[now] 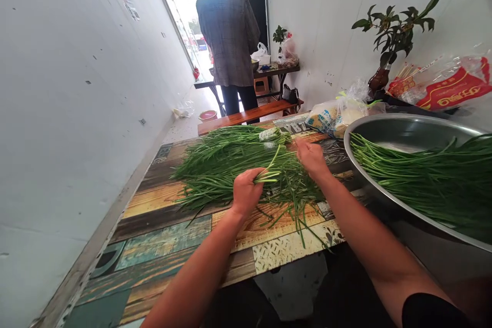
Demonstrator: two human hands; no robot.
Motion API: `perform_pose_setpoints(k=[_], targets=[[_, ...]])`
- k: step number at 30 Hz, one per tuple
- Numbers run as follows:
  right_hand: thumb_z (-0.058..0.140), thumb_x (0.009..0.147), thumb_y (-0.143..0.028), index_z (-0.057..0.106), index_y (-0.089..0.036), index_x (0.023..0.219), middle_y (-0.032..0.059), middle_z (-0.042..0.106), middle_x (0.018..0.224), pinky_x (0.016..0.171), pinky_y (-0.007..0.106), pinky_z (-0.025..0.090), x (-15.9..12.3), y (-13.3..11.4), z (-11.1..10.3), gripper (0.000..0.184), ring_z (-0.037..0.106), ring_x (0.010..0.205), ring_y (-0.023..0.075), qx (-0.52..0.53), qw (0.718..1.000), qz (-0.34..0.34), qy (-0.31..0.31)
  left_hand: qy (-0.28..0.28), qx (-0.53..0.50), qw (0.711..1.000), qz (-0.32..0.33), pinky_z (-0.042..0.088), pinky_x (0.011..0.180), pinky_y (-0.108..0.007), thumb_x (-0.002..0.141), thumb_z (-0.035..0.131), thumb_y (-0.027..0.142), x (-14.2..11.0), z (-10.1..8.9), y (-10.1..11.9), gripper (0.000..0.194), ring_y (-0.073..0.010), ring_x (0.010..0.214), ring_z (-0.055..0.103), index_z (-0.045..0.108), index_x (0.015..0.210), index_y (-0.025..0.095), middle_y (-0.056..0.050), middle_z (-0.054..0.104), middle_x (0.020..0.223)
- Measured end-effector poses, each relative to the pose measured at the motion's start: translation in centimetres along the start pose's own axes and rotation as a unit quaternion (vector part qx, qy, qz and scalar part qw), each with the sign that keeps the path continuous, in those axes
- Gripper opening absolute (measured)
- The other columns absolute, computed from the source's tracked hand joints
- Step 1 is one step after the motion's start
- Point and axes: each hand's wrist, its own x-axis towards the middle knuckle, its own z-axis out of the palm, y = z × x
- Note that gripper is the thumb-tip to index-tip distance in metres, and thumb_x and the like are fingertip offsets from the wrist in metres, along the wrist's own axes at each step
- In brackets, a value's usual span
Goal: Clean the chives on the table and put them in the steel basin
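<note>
1. Pinching a few pale-ended stems point(269, 177) between the curled fingers of the left hand point(248, 189), probably to leave the exposed ends within reach from the right.
2. Curling the fingers of the right hand point(313, 160) together just beside the stalk pile; cannot tell whether pinching anything.
3. Lying in a broad heap across the surface point(161, 246): long green stalks point(219, 164), laid roughly lengthwise with leafy tips leftward, likely to avoid tangling.
4. Scattered between the hands and towards the near edge: loose trimmings point(295, 192), apparently kept apart from the longer stalks.
5. Set at the right, near the right forearm: a metal basin point(407, 136) holding more stalks point(423, 179), probably for a short reach.
6. Offers bare room at the surface's near left, beside the left forearm; tighter at the right, between trimmings and basin rim.
7. Bounded behind the heap by a bench point(246, 115), and behind the basin by plastic-bagged goods point(334, 115).
</note>
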Motion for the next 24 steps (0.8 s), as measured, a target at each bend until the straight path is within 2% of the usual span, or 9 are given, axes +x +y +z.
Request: perform_pose_setpoints(k=[3, 5, 7, 11, 14, 16, 19, 22, 24], targets=[[0.056, 0.077, -0.059, 0.052, -0.018, 0.046, -0.0014, 0.047, 0.047, 0.048, 0.025, 0.032, -1.0, -1.0, 0.7, 0.051, 0.040, 0.049, 0.0099, -0.023, 0.998, -0.010, -0.059, 0.000, 0.001, 1.000, 0.011, 0.053, 0.071, -0.026, 0.084, 0.060, 0.022, -0.1, 0.2, -0.2, 0.013, -0.0163, 0.075, 0.069, 0.073, 0.086, 0.020, -0.003, 0.075, 0.083], [0.067, 0.070, -0.052, 0.063, -0.016, 0.060, -0.0011, 0.056, 0.058, 0.052, 0.024, 0.035, -2.0, -1.7, 1.6, 0.038, 0.046, 0.055, 0.0108, -0.009, 0.988, -0.022, -0.154, -0.004, -0.001, 1.000, 0.018, 0.052, 0.072, -0.026, 0.083, 0.059, 0.020, -0.2, 0.3, -0.2, 0.014, -0.0162, 0.076, 0.069, 0.072, 0.088, 0.020, -0.003, 0.075, 0.084], [0.070, 0.067, -0.048, 0.066, -0.015, 0.065, -0.0014, 0.057, 0.060, 0.052, 0.024, 0.035, -2.8, -2.1, 2.6, 0.033, 0.046, 0.056, 0.0106, 0.016, 0.979, -0.008, -0.205, -0.014, -0.004, 1.000, 0.022, 0.051, 0.072, -0.026, 0.083, 0.058, 0.017, -0.2, 0.2, -0.2, 0.016, -0.0161, 0.076, 0.068, 0.072, 0.089, 0.020, -0.003, 0.075, 0.084], [0.068, 0.068, -0.048, 0.053, -0.016, 0.051, -0.0041, 0.047, 0.048, 0.044, 0.022, 0.027, -2.7, -1.7, 3.1, 0.040, 0.036, 0.046, 0.0066, 0.065, 0.983, 0.033, -0.171, -0.047, -0.006, 0.999, 0.022, 0.049, 0.070, -0.025, 0.081, 0.056, 0.014, -0.1, -0.1, 0.0, 0.015, -0.0147, 0.072, 0.066, 0.070, 0.084, 0.019, -0.002, 0.073, 0.079], [0.077, 0.056, -0.052, 0.048, -0.018, 0.051, -0.0063, 0.045, 0.044, 0.036, 0.021, 0.019, -1.2, -1.1, 1.4, 0.045, 0.029, 0.037, 0.0038, 0.178, 0.969, 0.121, -0.123, -0.058, -0.003, 0.998, 0.017, 0.047, 0.068, -0.024, 0.081, 0.055, 0.014, 0.0, -0.3, 0.0, 0.014, -0.0139, 0.070, 0.064, 0.068, 0.080, 0.019, -0.001, 0.072, 0.076], [0.082, 0.049, -0.051, 0.051, -0.018, 0.056, -0.0069, 0.047, 0.045, 0.033, 0.019, 0.017, 0.0, -0.8, -0.2, 0.046, 0.030, 0.035, 0.0027, 0.242, 0.957, 0.147, -0.063, -0.054, -0.001, 0.999, 0.002, 0.046, 0.067, -0.023, 0.081, 0.055, 0.015, 0.0, -0.4, 0.0, 0.013, -0.0137, 0.069, 0.063, 0.067, 0.079, 0.019, -0.001, 0.072, 0.076], [0.075, 0.060, -0.057, 0.057, -0.016, 0.060, -0.0045, 0.049, 0.045, 0.032, 0.018, 0.018, 1.0, -0.6, -1.8, 0.045, 0.034, 0.033, 0.0029, 0.247, 0.957, 0.154, -0.012, -0.049, -0.003, 0.999, -0.022, 0.045, 0.067, -0.022, 0.081, 0.055, 0.015, 0.0, -0.3, 0.1, 0.013, -0.0133, 0.070, 0.064, 0.067, 0.078, 0.018, -0.001, 0.072, 0.077], [0.051, 0.077, -0.069, 0.060, -0.015, 0.060, 0.0000, 0.053, 0.045, 0.032, 0.020, 0.019, 0.5, -0.9, -1.3, 0.057, 0.036, 0.032, 0.0048, 0.195, 0.964, 0.169, -0.061, -0.053, -0.004, 0.998, -0.032, 0.045, 0.068, -0.022, 0.082, 0.055, 0.017, 0.0, -0.2, 0.2, 0.013, -0.0133, 0.070, 0.064, 0.068, 0.079, 0.018, -0.001, 0.072, 0.077], [0.049, 0.078, -0.068, 0.065, -0.014, 0.068, 0.0008, 0.057, 0.051, 0.034, 0.020, 0.024, -0.2, -1.2, -0.2, 0.058, 0.039, 0.036, 0.0057, 0.167, 0.972, 0.131, -0.104, -0.062, -0.003, 0.998, -0.031, 0.045, 0.069, -0.022, 0.081, 0.055, 0.015, 0.0, -0.2, 0.1, 0.014, -0.0135, 0.071, 0.064, 0.068, 0.079, 0.018, -0.001, 0.073, 0.078]])
